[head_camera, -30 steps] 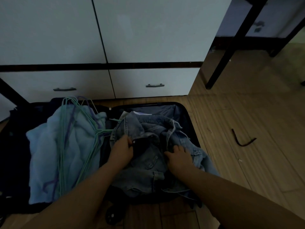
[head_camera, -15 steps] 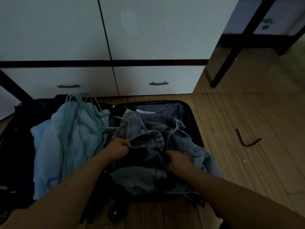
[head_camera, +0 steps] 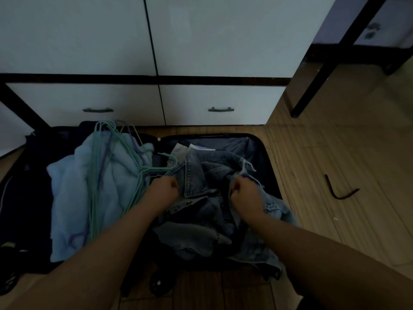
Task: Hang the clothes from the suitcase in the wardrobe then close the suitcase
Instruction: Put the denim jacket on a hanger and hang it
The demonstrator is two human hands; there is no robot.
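Gripping the faded blue denim jacket [head_camera: 201,175] in the black suitcase's [head_camera: 266,157] right half, left hand [head_camera: 164,189] and right hand [head_camera: 244,192] fingers fisted in cloth, likely spreading it for a hanger.

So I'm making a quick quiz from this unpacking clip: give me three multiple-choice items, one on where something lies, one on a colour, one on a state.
1. Where do the wire hangers lie?
A. on the light blue garment in the suitcase's left half
B. on the wooden floor
C. on a drawer handle

2. What colour are most of the hangers?
A. red
B. green
C. white

3. What are the hands doing?
A. resting flat on the floor
B. both gripping the denim jacket
C. holding a hanger each

Answers:
1 A, the hangers lie across the light blue garment in the suitcase.
2 B, only a few are purple.
3 B, left hand and right hand have fingers curled into the denim jacket.
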